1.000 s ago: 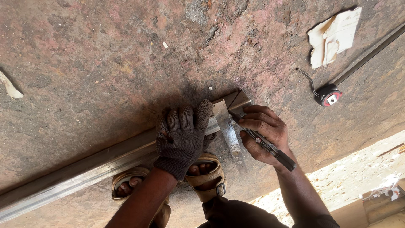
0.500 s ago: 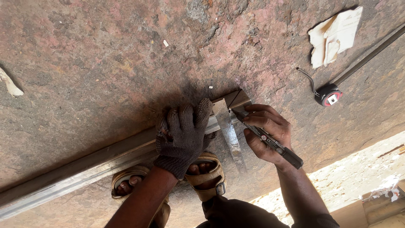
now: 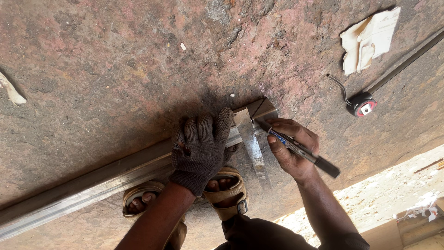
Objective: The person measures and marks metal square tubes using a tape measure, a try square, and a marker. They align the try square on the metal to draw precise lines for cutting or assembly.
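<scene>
L hand [image 3: 203, 146], in a dark grey knitted work glove, lies palm-down w/ fingers spread and flat, pressing on a long grey steel bar [image 3: 92, 183] that runs from lower left up toward centre of the rough reddish-brown stone floor [image 3: 115, 69]. The gloved fingers also cover the top of a flat metal try-square blade [image 3: 253, 148], which crosses the bar near its end and points down toward the person. Not gripping anything, just holding both down.

R hand [image 3: 291, 148], bare, fingers closed in a writing grip round a black marker pen w/ blue-and-white label [image 3: 296, 149]. Pen tip touches the bar's end just beside the square's edge, approx where a dark diagonal line shows on the metal; pen body slants down-right, its end past the wrist.

Under the bar: two feet in tan leather sandals [image 3: 226, 192], one below the L wrist, other further left, partly hidden by the forearm.

Upper right, well apart from the hands: a black-and-red tape measure [image 3: 361, 104] w/ short hooked strip sticking out, next to a second thin dark metal bar [image 3: 407, 60] running diagonally. Above that, a crumpled piece of pale paper [image 3: 370, 39]. Far left edge: a small pale scrap [image 3: 11, 90]. Lower right corner is sunlit ground, detail too blurred to tell.
</scene>
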